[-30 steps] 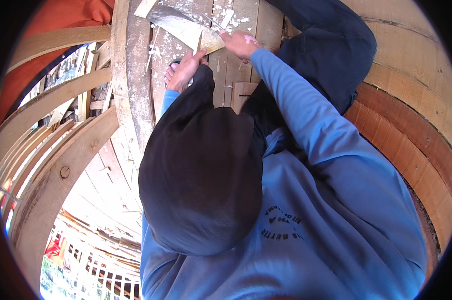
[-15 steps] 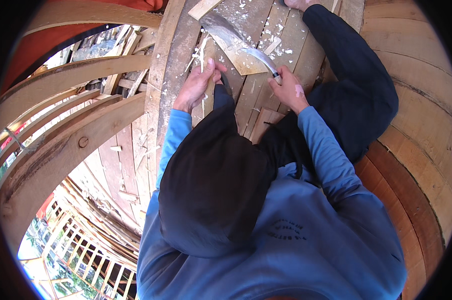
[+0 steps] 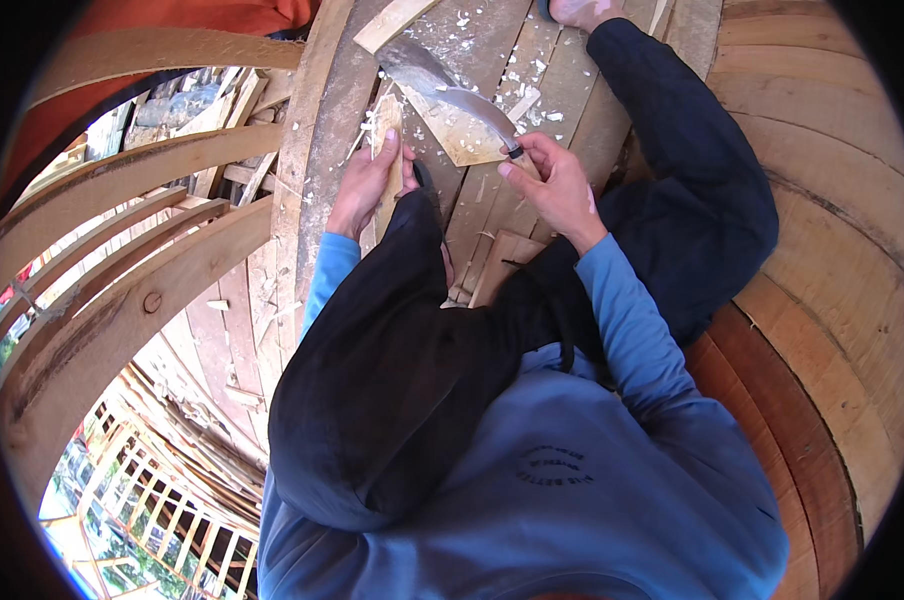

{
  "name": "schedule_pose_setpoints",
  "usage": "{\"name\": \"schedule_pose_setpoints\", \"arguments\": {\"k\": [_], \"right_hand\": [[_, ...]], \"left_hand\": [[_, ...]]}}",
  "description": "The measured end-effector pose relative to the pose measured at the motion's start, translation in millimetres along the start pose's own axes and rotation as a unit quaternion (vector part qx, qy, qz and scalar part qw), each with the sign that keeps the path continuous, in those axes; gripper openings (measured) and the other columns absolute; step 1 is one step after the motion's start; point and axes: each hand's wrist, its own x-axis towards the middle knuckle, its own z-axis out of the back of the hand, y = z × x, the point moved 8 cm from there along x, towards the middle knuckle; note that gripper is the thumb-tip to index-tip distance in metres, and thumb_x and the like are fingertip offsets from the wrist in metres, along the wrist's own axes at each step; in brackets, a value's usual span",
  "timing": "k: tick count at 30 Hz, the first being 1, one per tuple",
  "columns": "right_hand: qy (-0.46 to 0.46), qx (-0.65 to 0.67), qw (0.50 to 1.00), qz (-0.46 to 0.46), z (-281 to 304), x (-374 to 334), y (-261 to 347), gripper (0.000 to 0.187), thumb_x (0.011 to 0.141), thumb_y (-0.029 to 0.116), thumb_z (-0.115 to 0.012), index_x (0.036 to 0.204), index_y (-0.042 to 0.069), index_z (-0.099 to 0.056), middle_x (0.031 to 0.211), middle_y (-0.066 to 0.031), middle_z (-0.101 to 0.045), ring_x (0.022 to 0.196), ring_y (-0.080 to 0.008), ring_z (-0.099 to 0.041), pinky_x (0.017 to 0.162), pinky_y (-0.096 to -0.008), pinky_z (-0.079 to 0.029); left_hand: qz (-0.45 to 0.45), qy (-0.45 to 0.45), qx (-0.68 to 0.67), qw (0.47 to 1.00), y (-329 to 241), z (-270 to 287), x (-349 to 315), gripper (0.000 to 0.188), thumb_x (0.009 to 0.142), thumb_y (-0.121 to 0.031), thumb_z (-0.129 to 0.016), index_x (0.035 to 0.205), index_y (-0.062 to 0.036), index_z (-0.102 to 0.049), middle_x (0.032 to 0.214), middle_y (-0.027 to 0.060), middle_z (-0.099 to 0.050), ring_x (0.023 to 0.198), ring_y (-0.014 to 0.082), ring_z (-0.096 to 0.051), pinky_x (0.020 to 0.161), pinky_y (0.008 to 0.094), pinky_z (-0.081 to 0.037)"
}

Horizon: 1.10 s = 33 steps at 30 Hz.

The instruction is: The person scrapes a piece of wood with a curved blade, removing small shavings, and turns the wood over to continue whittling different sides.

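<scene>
My left hand [image 3: 357, 192] is closed round a narrow, pale wooden stick [image 3: 387, 118], its thumb lying along the broad face. The stick points away from me; part of its lower end shows below the hand. My right hand [image 3: 560, 188] grips the handle of a machete [image 3: 424, 72] with a long, broad, slightly curved grey blade. The blade reaches to the far left, over a pale flat offcut [image 3: 459, 138] on the planks. Blade and stick are apart.
Wood shavings lie scattered over the plank floor [image 3: 472, 50]. Curved wooden ribs [image 3: 137, 165] rise at the left, with stacked timber beyond. A curved plank wall [image 3: 822, 150] closes the right side. A short board [image 3: 505, 262] lies between my dark-trousered legs.
The stick has turned in my left hand, so its broad face shows instead of its thin edge. My right hand's fingers have shifted on the machete's handle. The whole view has shifted slightly.
</scene>
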Motion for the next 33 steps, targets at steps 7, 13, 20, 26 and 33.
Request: {"name": "schedule_pose_setpoints", "arguments": {"k": [7, 13, 20, 26, 33], "right_hand": [[0.1, 0.152, 0.983, -0.022, -19.1, -12.8, 38.5, 0.036, 0.093, 0.004, -0.07, 0.125, -0.001, -0.055, 0.107, -0.0051, -0.069, 0.086, -0.0068, -0.06, 0.076, -0.0236, -0.05], [0.14, 0.17, 0.976, 0.002, -29.6, -23.2, 69.3, 0.038, 0.089, -0.001, -0.072, 0.123, -0.002, -0.058, 0.11, -0.0095, -0.069, 0.103, -0.0136, -0.065, 0.092, -0.0286, -0.051], [0.139, 0.173, 0.975, 0.007, -31.8, -23.9, 72.1, 0.038, 0.088, 0.0, -0.074, 0.123, -0.002, -0.058, 0.108, -0.0093, -0.07, 0.102, -0.0136, -0.065, 0.092, -0.0289, -0.051], [0.147, 0.149, 0.978, -0.006, -31.7, -23.1, 63.0, 0.042, 0.089, 0.004, -0.073, 0.127, 0.0, -0.054, 0.11, -0.008, -0.069, 0.1, -0.0108, -0.063, 0.09, -0.0272, -0.05], [0.13, 0.106, 0.986, 0.003, -29.5, -18.2, 51.7, 0.04, 0.09, 0.002, -0.071, 0.127, 0.0, -0.055, 0.108, -0.0076, -0.07, 0.099, -0.0099, -0.063, 0.09, -0.0269, -0.049]], "left_hand": [[0.01, -0.029, 0.015, 0.999, 2.7, -0.9, 0.3, 0.049, 0.104, -0.048, -0.05, 0.095, -0.0014, -0.063, 0.071, 0.0042, -0.06, 0.061, 0.0137, -0.061, 0.058, 0.027, -0.052], [0.008, -0.03, 0.021, 0.999, 18.4, 2.4, 11.8, 0.043, 0.104, -0.042, -0.052, 0.104, 0.0001, -0.061, 0.075, 0.0067, -0.063, 0.064, 0.0169, -0.066, 0.059, 0.029, -0.055], [0.002, -0.017, 0.022, 1.0, 12.1, -4.8, 10.5, 0.039, 0.105, -0.037, -0.053, 0.12, -0.0013, -0.056, 0.077, 0.0087, -0.066, 0.066, 0.0216, -0.072, 0.06, 0.0316, -0.059], [-0.008, -0.036, 0.063, 0.997, 14.7, 3.4, 12.0, 0.04, 0.105, -0.038, -0.053, 0.118, -0.0012, -0.058, 0.075, 0.0046, -0.064, 0.065, 0.0148, -0.066, 0.06, 0.0288, -0.055], [-0.015, -0.03, 0.049, 0.998, 15.0, -1.0, 12.0, 0.039, 0.104, -0.037, -0.055, 0.119, -0.0012, -0.059, 0.075, 0.0031, -0.063, 0.063, 0.0107, -0.06, 0.058, 0.028, -0.052]]}}
